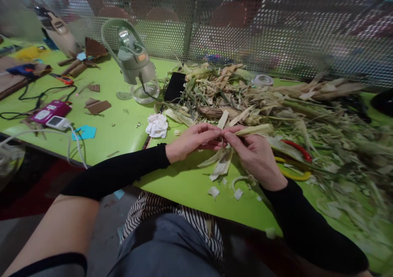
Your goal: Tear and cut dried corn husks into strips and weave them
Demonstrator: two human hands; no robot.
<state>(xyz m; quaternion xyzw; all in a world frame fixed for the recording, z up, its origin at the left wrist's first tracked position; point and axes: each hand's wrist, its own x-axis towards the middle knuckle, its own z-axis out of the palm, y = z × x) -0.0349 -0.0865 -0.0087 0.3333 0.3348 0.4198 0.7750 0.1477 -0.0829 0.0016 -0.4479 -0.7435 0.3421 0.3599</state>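
My left hand and my right hand meet over the green table, fingertips pinched together on a piece of corn husk. Pale strips of it fan out below and above the fingers. Another husk strip lies along the top of my right hand. Exactly where the fingers press is partly hidden. Just right of my right hand lies a tool with one red handle and one yellow handle. Small husk scraps are scattered below my hands.
A big heap of dry husks covers the table's back and right. A green water bottle, a black phone, crumpled tissue, a tape roll and a purple box with cables stand around. Perforated metal mesh closes the back.
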